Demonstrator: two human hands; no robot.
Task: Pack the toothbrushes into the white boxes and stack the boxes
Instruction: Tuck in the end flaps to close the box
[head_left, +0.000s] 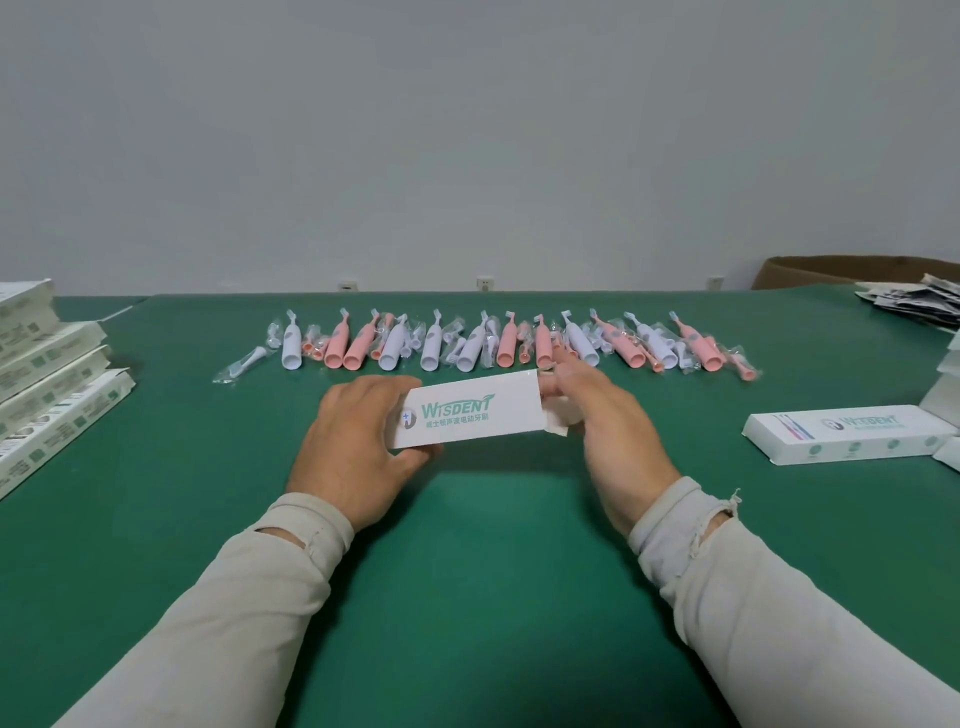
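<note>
Both hands hold one white box (470, 415) just above the green surface (467, 571). The left hand (358, 447) grips its left end. The right hand (608, 431) pinches the open flap at its right end. Toothbrushes (488, 345) lie in a row just past the hands. More boxes (847, 434) lie off to each side.

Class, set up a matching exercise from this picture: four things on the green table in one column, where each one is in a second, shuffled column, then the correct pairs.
Things:
1. held white box
2. row of toothbrushes
3. stack of boxes
4. lone closed box

Places:
A. left edge of the table
B. between both hands
C. on the right, lying flat
D. across the table beyond the hands

Pairs: 1-B, 2-D, 3-A, 4-C
</note>
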